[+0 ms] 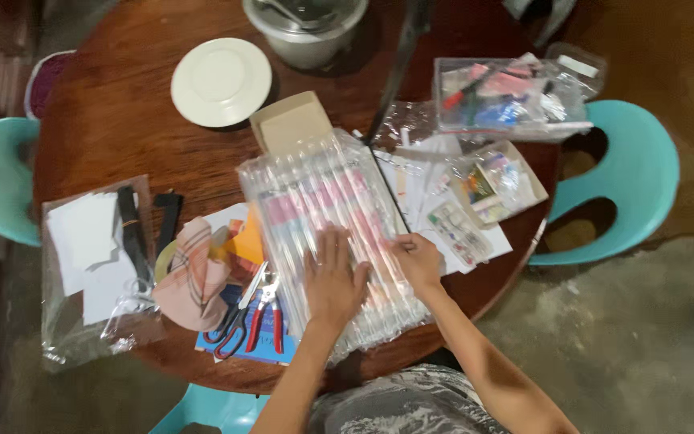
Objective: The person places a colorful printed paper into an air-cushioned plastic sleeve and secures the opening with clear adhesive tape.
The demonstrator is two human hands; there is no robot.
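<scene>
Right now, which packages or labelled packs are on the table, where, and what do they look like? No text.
Air-column wrap pack: table centre, clear ribbed tubes over pink and white contents; left hand and right hand lie flat on it.
Clear bag: left edge, white paper sheets inside.
Clear box: upper right, mixed small colourful items.
Open tan carton: right of the wrap pack, small colourful packets inside.
Tan box: behind the wrap pack, plain.

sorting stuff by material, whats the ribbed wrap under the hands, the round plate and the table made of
Ribbed wrap: looks like clear inflated plastic film, glossy, with parallel air columns; pink contents show through. Left hand and right hand rest on it. Round plate: white, smooth, possibly ceramic or plastic; cannot tell which. Table: seemingly dark reddish wood, polished sheen.
</scene>
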